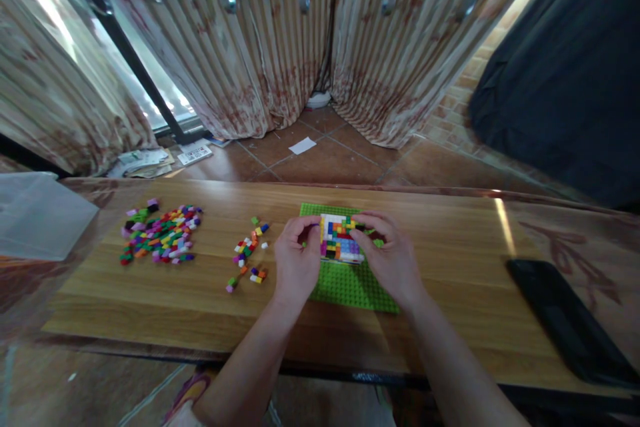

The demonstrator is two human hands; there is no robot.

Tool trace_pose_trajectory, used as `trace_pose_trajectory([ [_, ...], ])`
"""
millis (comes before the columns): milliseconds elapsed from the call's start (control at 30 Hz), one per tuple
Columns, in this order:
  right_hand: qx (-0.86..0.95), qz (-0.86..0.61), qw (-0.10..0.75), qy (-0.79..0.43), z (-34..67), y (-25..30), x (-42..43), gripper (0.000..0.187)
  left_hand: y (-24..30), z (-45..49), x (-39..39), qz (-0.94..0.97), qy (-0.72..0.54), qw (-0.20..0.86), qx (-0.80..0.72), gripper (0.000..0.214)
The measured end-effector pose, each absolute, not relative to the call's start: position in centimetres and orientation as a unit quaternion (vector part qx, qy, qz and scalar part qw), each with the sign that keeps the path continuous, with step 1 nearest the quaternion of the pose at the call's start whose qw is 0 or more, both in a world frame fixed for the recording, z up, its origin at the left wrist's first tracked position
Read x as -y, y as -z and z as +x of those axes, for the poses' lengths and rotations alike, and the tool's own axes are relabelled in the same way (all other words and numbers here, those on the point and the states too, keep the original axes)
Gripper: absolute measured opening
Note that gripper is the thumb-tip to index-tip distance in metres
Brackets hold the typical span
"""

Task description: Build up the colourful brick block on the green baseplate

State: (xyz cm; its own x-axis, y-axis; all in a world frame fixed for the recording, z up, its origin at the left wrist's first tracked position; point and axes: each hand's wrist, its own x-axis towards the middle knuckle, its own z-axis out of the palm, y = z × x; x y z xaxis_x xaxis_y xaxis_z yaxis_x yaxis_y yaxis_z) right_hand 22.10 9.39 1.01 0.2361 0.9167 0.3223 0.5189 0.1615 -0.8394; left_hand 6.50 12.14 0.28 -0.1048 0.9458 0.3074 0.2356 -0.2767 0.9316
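A green baseplate (pixel 350 287) lies on the wooden table (pixel 450 260) in front of me. A patch of small coloured bricks (pixel 339 240) is built on its far half. My left hand (pixel 297 263) rests at the patch's left edge, fingers curled against the bricks. My right hand (pixel 387 253) sits at the right edge, fingertips pinched over the top row of bricks. What the fingertips hold, if anything, is too small to make out.
A large pile of loose coloured bricks (pixel 160 233) lies at the left of the table, a smaller scatter of bricks (pixel 249 252) nearer my left hand. A clear plastic bag (pixel 35 213) is at far left, a dark phone (pixel 565 320) at right. Curtains hang beyond.
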Motion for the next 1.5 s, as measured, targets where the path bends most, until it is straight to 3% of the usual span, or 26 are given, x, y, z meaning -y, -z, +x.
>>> trace_pose_trajectory([
  [1067, 0.46, -0.633, 0.545, -0.302, 21.1, 0.1, -10.9, 0.034, 0.2, 6.3, -12.4, 0.586, -0.525, 0.325, -0.524, 0.017],
  [1267, 0.436, -0.649, 0.599, -0.174, 25.5, -1.7, -9.4, 0.035, 0.8, 6.0, -12.8, 0.567, -0.516, 0.351, -0.537, 0.023],
  [1367, 0.407, -0.73, 0.548, -0.044, 30.2, -2.8, -7.1, 0.036, 0.8, 5.9, -13.0, 0.563, -0.515, 0.348, -0.544, 0.025],
  [1500, 0.364, -0.853, 0.365, 0.083, 37.0, -3.3, -2.5, 0.056, 0.5, 5.9, -13.3, 0.557, -0.514, 0.344, -0.554, 0.027],
])
